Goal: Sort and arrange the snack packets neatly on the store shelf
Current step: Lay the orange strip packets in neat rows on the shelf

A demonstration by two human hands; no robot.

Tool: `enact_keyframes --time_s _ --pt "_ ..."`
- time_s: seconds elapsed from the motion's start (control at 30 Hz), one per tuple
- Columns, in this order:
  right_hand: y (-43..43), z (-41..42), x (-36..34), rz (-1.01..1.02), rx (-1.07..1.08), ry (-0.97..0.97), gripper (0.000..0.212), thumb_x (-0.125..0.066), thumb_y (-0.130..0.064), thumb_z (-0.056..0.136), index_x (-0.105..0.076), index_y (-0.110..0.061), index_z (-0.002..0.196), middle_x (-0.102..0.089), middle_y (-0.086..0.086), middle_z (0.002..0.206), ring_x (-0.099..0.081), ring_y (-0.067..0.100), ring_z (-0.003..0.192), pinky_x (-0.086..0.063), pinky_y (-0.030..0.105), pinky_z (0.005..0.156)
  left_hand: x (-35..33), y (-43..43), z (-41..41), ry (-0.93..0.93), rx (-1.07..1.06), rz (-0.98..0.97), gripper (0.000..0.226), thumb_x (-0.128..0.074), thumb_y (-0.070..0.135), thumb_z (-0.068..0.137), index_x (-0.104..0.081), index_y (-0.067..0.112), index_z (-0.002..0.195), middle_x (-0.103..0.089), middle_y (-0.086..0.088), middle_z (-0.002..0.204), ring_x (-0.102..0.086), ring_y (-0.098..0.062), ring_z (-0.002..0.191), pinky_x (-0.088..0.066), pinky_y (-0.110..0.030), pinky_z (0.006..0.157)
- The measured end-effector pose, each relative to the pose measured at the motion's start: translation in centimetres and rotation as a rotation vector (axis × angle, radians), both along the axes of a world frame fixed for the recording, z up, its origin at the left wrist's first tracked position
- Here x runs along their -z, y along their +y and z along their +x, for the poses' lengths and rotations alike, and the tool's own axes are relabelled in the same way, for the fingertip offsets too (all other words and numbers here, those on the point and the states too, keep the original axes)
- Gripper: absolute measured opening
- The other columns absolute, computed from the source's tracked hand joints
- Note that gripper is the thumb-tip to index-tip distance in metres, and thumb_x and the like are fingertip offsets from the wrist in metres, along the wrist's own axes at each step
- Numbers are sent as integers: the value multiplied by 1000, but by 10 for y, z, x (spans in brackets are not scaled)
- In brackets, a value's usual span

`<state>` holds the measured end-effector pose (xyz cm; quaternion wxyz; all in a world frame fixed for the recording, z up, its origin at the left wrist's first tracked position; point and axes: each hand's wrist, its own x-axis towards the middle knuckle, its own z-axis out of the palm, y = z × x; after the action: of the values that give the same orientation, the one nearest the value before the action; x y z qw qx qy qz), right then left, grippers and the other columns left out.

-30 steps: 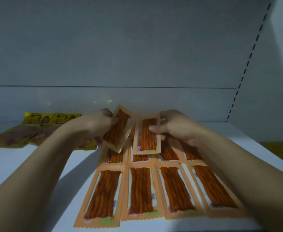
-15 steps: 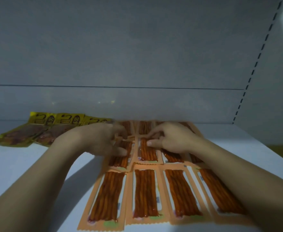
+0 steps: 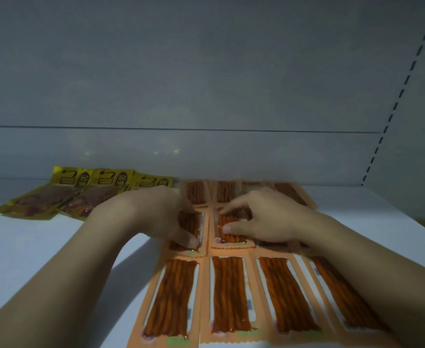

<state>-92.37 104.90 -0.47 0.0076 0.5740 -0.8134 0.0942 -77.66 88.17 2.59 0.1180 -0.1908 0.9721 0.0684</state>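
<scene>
Hands flatten packets on white metal store shelf [image 3: 55, 247]
Left hand [image 3: 166, 217] and right hand [image 3: 264, 217], fingers spread and relaxed, press on side-by-side orange plastic snack packets [image 3: 231, 237].

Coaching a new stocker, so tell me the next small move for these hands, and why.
Probably nudge the left orange plastic packet of brown sticks slightly back. The left hand and right hand each press one flat middle-row packet, and the left one's near edge lies closer to the front row than its orange neighbour's.
</scene>
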Motion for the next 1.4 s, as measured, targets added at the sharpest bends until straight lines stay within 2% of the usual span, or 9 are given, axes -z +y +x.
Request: enact_keyframes --time_s 0.1,0.33,0.47,0.57,0.8,0.97,1.07,1.23,1.4 --pt "0 -1 2 2 1 1 49 -58 -64 86 -60 -41 129 -61 -12 131 -54 9 117 -48 36 92 2 -2 1 12 16 -19 84 -73 67 72 -45 36 145 -49 10 146 -51 -15 128 -36 -25 86" --pt "-1 -22 -8 -241 86 -39 34 -53 -55 92 -70 -32 111 -63 -12 101 -58 9 94 -50 31 80 3 -20 -15 334 30 -187 40 -46 50 99 -53 34 135 -55 0 131 -49 -22 121 -45 -35 94" --pt "-6 -31 -4 -59 106 65 42 -36 -55 100 -63 -35 123 -59 -5 132 -49 22 127 -35 48 107 22 -24 -44 246 18 -257 35 -40 44 101 -56 31 130 -58 -1 129 -54 -24 116 -43 -35 84" --pt "-10 -28 1 56 55 -12 36 -26 -53 103 -60 -42 102 -62 -11 111 -54 17 117 -35 50 106 33 -30 -56 238 24 -250 34 -44 43 100 -56 33 130 -61 0 129 -57 -23 113 -42 -34 85" --pt "-11 -35 10 104 46 -67 53 -27 -56 102 -46 -30 144 -51 -5 146 -45 17 134 -33 40 111 46 -42 -60 299 32 -176 45 -48 39 99 -44 40 144 -51 3 144 -50 -22 126 -34 -30 83" --pt "-4 -48 -2 -46 140 -89 41 -33 -43 105 -47 -33 143 -47 -6 149 -40 17 138 -26 38 116 41 -39 -54 363 69 -155 42 -42 38 102 -42 39 144 -48 2 146 -43 -24 133 -32 -42 105" --pt "16 -69 -15 -161 265 -137 38 -42 -35 105 -47 -37 143 -38 -8 155 -31 14 144 -19 33 120 38 -30 -51 512 188 -56 40 -42 38 103 -46 37 143 -46 6 149 -39 -18 136 -31 -31 107" --pt "28 -71 -2 133 262 -139 45 -37 -51 103 -39 -41 147 -28 -6 161 -26 19 147 -19 37 120 42 -12 -62 369 316 2 42 -36 45 104 -50 35 142 -46 6 151 -38 -16 139 -24 -21 101" --pt "19 -65 2 137 242 -108 47 -35 -49 103 -43 -34 147 -33 -4 158 -31 19 144 -23 32 116 48 -11 -65 361 314 -17 44 -32 46 104 -50 35 142 -44 7 152 -35 -15 141 -21 -22 103"
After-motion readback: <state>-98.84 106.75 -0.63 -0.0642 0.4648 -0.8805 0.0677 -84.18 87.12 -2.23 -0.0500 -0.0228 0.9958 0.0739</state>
